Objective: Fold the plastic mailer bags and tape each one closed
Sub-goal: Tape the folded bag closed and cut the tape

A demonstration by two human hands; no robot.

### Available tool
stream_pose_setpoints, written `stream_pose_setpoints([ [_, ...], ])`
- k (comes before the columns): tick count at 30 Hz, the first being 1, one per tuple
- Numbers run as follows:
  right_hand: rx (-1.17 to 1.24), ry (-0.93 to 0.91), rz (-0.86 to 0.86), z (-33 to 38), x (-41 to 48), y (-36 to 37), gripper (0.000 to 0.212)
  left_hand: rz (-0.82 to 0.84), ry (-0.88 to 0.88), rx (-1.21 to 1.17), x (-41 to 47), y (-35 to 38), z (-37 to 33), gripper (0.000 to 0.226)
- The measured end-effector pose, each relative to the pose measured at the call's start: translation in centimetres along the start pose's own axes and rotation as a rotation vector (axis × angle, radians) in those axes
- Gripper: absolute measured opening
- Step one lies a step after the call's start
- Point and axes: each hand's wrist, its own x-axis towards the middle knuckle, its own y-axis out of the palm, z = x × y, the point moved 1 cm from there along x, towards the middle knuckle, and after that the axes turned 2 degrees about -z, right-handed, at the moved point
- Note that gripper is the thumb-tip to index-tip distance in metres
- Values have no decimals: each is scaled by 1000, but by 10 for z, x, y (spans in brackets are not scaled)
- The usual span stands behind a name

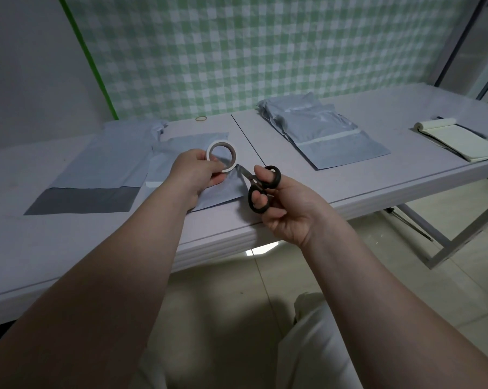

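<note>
Mailer bag (181,148) lies folded on the counter (349,175). Your left hand (195,172) grips the tape roll (232,158), your right hand (285,209) holds the scissors (261,189); no hand presses the fold, so it may spring open.

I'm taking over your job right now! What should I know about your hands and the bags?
The left hand holds the tape roll; right hand holds the scissors, blade tips at the roll.
A folded bag lies under the hands; flat bags lie left of it; the taped pile sits to the right.
Done: the pile. Left: cut tape, seal the folded bag, then do the flat ones.
</note>
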Motion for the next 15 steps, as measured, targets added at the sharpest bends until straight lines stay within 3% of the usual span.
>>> stream_pose_setpoints([
  [15,9,5,-30,-1,2,0,25,-24,35,-55,-3,2,3,25],
])
